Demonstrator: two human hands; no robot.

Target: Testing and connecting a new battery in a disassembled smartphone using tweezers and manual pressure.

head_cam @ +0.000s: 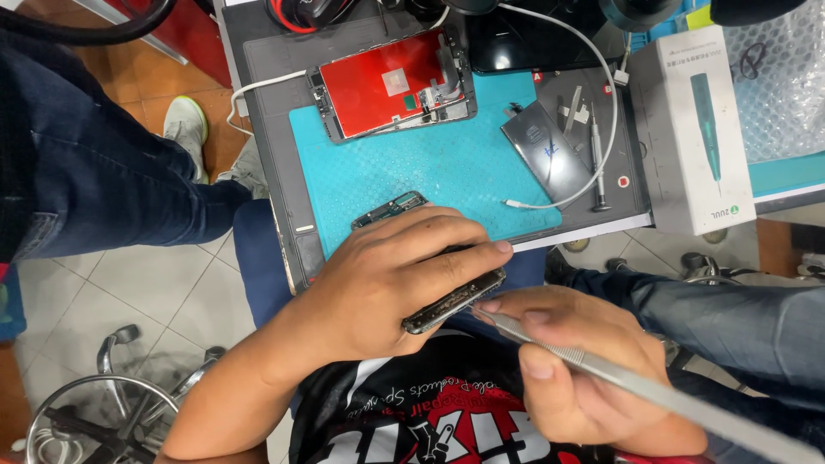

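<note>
The opened phone body (447, 296) sits low in the middle of the view, at the front edge of the blue mat (412, 172), held tilted with its dark metal side turned toward the person. The left hand (387, 283) lies over it from the 8 o'clock side, the fingers wrapped across the top and closed on the phone body, so most of it is hidden; only the long edge and a green board end at 11 o'clock stick out. The right hand (567, 369) is at 4 o'clock from the phone, its fingers pinched together on metal tweezers (619, 374), whose tip touches the lower right corner of the phone edge. The long handle of the tweezers runs away toward 4 o'clock. On the mat, at 12 o'clock from the phone, lies a separated screen panel (395, 82) with a red back side. At 2 o'clock lies a dark battery (546, 146) on the grey tray (266, 103), and a white cable (601, 103) curves around it. Just beside the cable stands a small screwdriver (597, 163), lying flat. Further at 2 o'clock is a white box (679, 146) with a picture of a green tool. At 9 o'clock another person's leg in jeans (112, 180) is near the tray.
</note>
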